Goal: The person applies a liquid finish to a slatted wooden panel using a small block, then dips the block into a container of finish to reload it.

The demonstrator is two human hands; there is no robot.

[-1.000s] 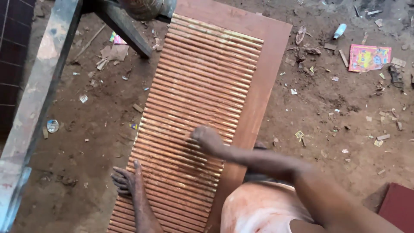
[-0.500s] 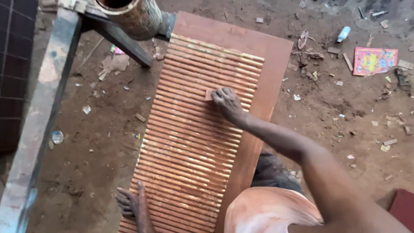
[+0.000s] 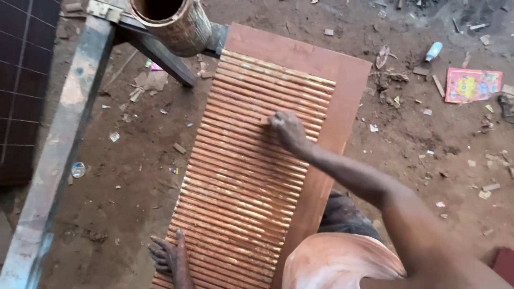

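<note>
**Two hands on a ribbed wooden panel**

Closest to the camera, a cloth-covered knee (image 3: pixel 337 262) sits against the near right edge of the ribbed panel (image 3: pixel 251 176), and part of the panel's plain border is hidden behind it. The panel lies flat on the dirt floor (image 3: pixel 134 176); its near end is cut off by the bottom of the frame.

At the panel's near left edge the left hand (image 3: pixel 168 259) rests with fingers spread, partly on the ribs and partly over the dirt, gripping nothing. Its wrist runs out of view below.

Farther up, the right hand (image 3: pixel 287 130) presses on the ribs toward the panel's far end, fingers curled downward. Whether they pinch something small against the wood cannot be made out, since the fingertips are turned away.

Left of the panel a grey metal frame (image 3: pixel 59 144) slants along the floor. Beyond the panel's far left corner a rusty cylinder (image 3: pixel 174 24) overlaps it, top cropped. To the far right of the panel lie a colourful printed card (image 3: pixel 472 84) and a small pale bottle (image 3: pixel 433 51) among scraps.
</note>
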